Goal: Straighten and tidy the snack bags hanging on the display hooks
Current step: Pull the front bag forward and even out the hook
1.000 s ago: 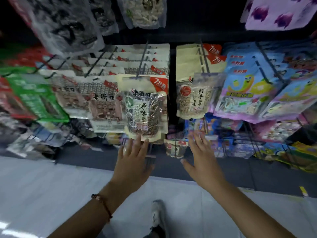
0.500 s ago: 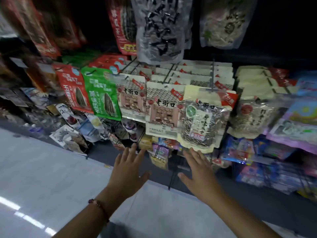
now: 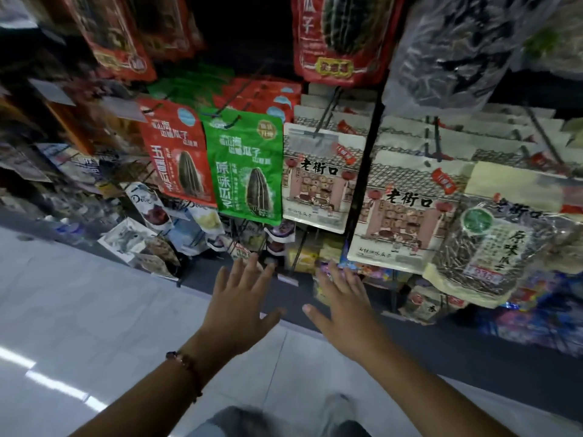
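1. Snack bags, hanging on display hooks (image 3: 328, 111) across the upper half of the frame; long axes vertical, tops pinned on the hooks, bottoms downward, printed faces toward the camera.
2. Front row, left to right: red bag (image 3: 176, 156); green bag (image 3: 246, 168); cream bag (image 3: 318, 178); second cream bag (image 3: 400, 212); clear seed bag (image 3: 485, 244), tilted, at right.
3. Left hand (image 3: 239, 304), lower centre; grip spread, fingers straight, holding nothing; below the green bag, not touching it.
4. Right hand (image 3: 344, 304), just beside it; grip spread, empty; below the cream bags, apart from them.
5. Beaded bracelet (image 3: 186, 367) on left wrist; pale floor (image 3: 79, 310) below.
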`<state>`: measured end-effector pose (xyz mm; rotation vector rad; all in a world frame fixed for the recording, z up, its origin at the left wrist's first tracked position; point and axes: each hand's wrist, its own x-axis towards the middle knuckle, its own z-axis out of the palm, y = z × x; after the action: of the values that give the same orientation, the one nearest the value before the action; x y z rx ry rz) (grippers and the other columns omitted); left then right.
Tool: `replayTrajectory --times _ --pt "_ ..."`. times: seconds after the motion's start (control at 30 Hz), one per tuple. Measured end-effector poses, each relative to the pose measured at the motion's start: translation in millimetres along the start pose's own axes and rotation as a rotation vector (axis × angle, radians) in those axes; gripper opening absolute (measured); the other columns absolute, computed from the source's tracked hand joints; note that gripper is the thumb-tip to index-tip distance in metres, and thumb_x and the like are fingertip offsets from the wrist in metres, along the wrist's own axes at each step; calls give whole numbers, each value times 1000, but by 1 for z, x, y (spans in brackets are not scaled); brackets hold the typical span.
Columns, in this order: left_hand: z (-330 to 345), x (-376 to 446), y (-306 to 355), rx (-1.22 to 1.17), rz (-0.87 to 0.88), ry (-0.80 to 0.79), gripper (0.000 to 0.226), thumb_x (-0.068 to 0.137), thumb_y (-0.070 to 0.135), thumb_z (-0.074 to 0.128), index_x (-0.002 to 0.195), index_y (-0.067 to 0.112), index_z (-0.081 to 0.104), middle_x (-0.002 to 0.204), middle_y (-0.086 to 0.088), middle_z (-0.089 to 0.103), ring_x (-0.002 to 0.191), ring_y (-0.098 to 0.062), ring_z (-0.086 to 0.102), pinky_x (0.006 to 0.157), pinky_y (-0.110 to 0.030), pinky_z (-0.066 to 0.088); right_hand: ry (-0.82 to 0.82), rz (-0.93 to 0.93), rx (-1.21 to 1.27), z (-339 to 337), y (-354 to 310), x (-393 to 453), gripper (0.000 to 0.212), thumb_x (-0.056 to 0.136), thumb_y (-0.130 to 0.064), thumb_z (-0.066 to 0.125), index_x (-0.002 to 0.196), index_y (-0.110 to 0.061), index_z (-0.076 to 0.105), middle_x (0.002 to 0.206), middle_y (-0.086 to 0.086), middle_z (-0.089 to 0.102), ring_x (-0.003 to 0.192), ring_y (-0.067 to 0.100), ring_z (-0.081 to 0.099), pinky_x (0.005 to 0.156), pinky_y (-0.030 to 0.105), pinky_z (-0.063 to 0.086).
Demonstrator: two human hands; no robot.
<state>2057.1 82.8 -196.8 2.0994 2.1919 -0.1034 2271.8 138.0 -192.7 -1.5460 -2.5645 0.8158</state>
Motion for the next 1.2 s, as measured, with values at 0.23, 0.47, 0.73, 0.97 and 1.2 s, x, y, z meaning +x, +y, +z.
replayTrajectory --times 0.23,0.47,0.73,0.97,1.2 --pt "10 21 -53 19 -102 8 85 87 76 26 156 25 21 162 -10 11 149 -37 12 118 -55 20 -1 -105 32 8 -24 73 76 94 -65 31 156 -31 1 162 -7 -13 148 19 -18 121 44 0" --pt "5 41 -107 41 -113 32 84 91 76 22 156 23 19 161 -13 19 148 -38 13 118 -54 17 -45 -237 88 20 -60 131 71 96 -59 40 154 -36 5 162 -11 -9 148 16 -15 119 39 -1" --pt "74 89 -166 26 60 -37 83 89 72 36 153 19 31 160 -14 24 145 -40 24 114 -58 27 -76 -134 -4 85 -68 178 75 96 -60 38 155 -35 0 160 -13 -16 147 14 -20 119 38 -4" --pt "170 162 -228 18 334 -88 80 89 67 41 146 12 39 152 -22 38 140 -43 33 110 -60 30 -74 179 48 173 -75 226 75 96 -58 40 155 -33 1 161 -10 -16 148 18 -18 120 42 -2" --pt "261 199 -238 -6 414 72 87 90 75 15 157 20 13 164 -13 6 150 -37 4 120 -53 9 78 236 71 253 -33 266 76 95 -60 39 154 -36 -4 161 -12 -14 148 17 -18 120 41 -2"
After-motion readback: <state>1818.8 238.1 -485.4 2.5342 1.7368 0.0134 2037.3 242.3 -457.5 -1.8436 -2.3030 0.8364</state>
